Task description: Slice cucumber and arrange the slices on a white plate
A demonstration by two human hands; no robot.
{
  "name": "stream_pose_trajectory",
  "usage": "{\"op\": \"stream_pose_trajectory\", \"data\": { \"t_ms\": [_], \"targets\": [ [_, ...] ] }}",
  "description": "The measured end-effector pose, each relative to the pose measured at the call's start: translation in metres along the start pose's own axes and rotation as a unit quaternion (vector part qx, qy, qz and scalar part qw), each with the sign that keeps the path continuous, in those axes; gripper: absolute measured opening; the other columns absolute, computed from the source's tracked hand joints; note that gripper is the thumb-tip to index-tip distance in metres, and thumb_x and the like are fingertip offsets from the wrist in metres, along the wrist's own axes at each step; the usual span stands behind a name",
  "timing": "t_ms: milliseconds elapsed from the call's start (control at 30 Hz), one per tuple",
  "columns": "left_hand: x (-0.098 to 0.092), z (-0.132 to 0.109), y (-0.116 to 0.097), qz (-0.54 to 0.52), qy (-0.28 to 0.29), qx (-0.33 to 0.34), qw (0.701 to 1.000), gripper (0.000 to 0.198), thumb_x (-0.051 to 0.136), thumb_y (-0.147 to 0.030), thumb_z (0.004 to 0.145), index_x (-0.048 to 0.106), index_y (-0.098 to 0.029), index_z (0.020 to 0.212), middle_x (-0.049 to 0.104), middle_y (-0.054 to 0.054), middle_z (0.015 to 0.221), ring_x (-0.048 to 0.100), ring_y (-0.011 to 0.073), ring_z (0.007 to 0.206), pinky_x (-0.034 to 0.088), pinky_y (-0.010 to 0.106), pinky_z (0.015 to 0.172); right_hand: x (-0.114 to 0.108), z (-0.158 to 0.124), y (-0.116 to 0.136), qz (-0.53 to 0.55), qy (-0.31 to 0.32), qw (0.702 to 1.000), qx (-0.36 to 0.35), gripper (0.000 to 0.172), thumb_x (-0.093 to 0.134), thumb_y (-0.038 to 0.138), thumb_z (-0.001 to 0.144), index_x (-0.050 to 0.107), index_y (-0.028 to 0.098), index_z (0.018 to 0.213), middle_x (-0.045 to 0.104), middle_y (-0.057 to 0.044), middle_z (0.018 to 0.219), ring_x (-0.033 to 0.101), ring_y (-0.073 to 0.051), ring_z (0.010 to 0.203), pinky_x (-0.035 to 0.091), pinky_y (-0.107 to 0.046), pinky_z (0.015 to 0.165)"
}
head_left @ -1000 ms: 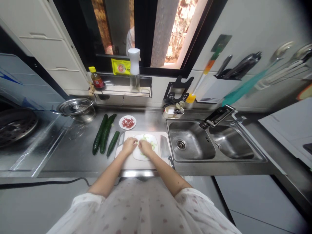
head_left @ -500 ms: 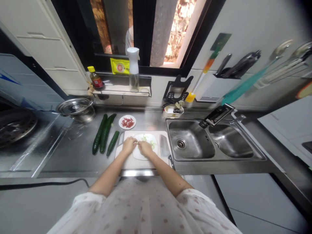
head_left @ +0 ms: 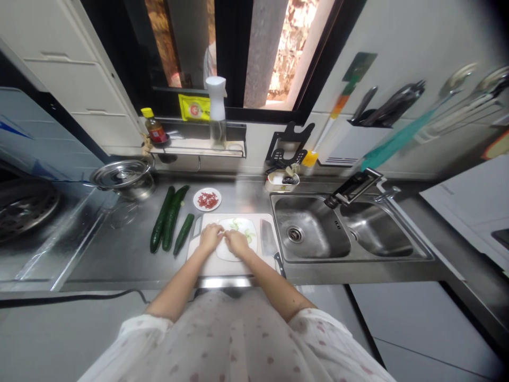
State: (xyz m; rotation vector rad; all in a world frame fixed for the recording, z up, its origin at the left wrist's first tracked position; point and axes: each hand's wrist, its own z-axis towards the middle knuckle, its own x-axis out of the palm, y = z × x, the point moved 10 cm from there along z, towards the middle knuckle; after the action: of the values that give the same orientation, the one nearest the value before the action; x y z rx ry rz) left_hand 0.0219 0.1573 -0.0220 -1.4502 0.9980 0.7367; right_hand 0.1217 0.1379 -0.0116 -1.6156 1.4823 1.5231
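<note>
My left hand (head_left: 210, 237) and my right hand (head_left: 236, 243) meet over a white plate (head_left: 228, 255), fingertips pinched close together. What they pinch is too small to make out and partly hidden by the fingers. Thin pale-green cucumber slices (head_left: 248, 235) lie in curved groups on the plate's far and right side. Under the plate is a white cutting board (head_left: 207, 270). A knife (head_left: 270, 241) with a black handle rests along the board's right side. Left of the board lie two long cucumbers (head_left: 172, 220) and a shorter cucumber piece (head_left: 184, 234).
Behind the board stands a small plate (head_left: 196, 206) of chopped red bits. A lidded steel pot (head_left: 129, 183) is at the back left. On the right is a double sink (head_left: 314, 260) with a black faucet (head_left: 352, 191). A shelf (head_left: 194, 148) holds a sauce bottle (head_left: 155, 127) and a spray bottle (head_left: 217, 109).
Both hands stay nearly in place above the plate, their fingertips still together. The whole view has shifted very slightly; the plate, knife and cucumbers lie as before.
</note>
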Motion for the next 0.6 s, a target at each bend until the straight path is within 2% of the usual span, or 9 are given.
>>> {"op": "stream_pose_trajectory", "data": {
  "t_ms": [300, 600],
  "targets": [
    [-0.0016, -0.0019, -0.0019, 0.006, 0.002, 0.001, 1.000, 0.022, 0.055, -0.028, 0.088, 0.070, -0.021, 0.102, 0.066, 0.008, 0.103, 0.055, 0.0238, 0.105, 0.039, 0.034, 0.095, 0.0035, 0.0018, 0.0040, -0.036, 0.012, 0.999, -0.019, 0.031, 0.040, 0.025, 0.096, 0.061, 0.019, 0.118, 0.064, -0.013, 0.111, 0.061, -0.023, 0.102, 0.044, -0.030, 0.081],
    [-0.0035, -0.0033, -0.0071, 0.012, -0.003, 0.009, 1.000, 0.021, 0.055, -0.025, 0.086, 0.071, -0.021, 0.099, 0.066, 0.009, 0.103, 0.055, 0.0243, 0.107, 0.038, 0.035, 0.096, 0.0045, 0.0012, 0.0064, -0.036, 0.014, 0.999, -0.010, 0.032, 0.039, 0.024, 0.096, 0.061, 0.019, 0.119, 0.065, -0.013, 0.111, 0.061, -0.023, 0.101, 0.044, -0.030, 0.081]
  ]
}}
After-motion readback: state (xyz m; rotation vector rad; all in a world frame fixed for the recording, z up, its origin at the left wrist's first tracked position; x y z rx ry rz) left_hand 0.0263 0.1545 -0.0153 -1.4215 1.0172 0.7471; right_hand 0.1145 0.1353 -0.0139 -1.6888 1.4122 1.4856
